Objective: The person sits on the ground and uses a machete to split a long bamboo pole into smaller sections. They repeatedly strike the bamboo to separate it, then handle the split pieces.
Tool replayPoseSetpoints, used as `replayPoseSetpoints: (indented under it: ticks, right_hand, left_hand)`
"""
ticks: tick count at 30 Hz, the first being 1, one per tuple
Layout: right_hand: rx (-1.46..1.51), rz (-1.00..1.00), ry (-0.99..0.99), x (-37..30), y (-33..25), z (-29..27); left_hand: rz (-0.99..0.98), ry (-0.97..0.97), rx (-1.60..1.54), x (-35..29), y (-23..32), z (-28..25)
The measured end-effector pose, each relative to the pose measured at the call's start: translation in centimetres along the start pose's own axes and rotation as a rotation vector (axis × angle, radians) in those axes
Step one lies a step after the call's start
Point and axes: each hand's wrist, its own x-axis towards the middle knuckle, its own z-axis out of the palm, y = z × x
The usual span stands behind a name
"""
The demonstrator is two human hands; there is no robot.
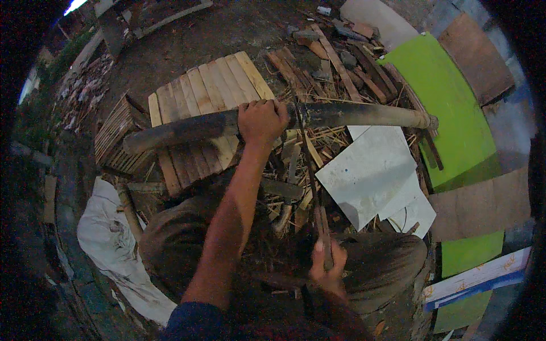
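okay, left hand (262, 120) is wrapped over the top of a long dark pole (358, 115), clamped on it; right hand (328, 262) is closed round a wooden handle (323, 224) with a long thin blade (311, 176), probably a saw's, teeth too blurred to make out. pole lies crosswise ahead of the right hand, reaching out both sides of the left hand. blade runs up from the right hand and meets the pole just right of the left hand, so step in hand reads as cutting it there. to do it well: press straight down with the left hand so the pole can't roll, and maybe shift that grip a bit further left, since a skipping blade could catch it. right hand wants long straight strokes, light push, blade square to the pole, no twisting or it may bind. slatted panel (210, 85) sits beyond the left hand; can't tell if it bears the pole, so worth checking support. ease off near the end so the last fibres don't tear. right hand is low beside the right knee (387, 264), so pull strokes should stay clear of it, and of the white boards (364, 170) ahead and to its right.
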Motion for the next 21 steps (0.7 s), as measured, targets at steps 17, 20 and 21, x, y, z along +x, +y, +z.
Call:
replayPoseSetpoints:
  ticks: [17,20,21]
  right_hand:
    - [-0.016,0.175,-0.008,5.4,-6.4,1.2]
    - [0.008,0.088,-0.027,10.9,-4.4,3.4]
    - [0.025,0.067,-0.042,11.3,-4.0,3.6]
  left_hand:
    - [0.062,0.230,-0.054,-1.2,-0.2,0.8]
    - [0.052,0.192,-0.060,-1.1,-0.4,0.6]
    - [0.044,0.156,-0.042,-1.1,-0.6,0.4]
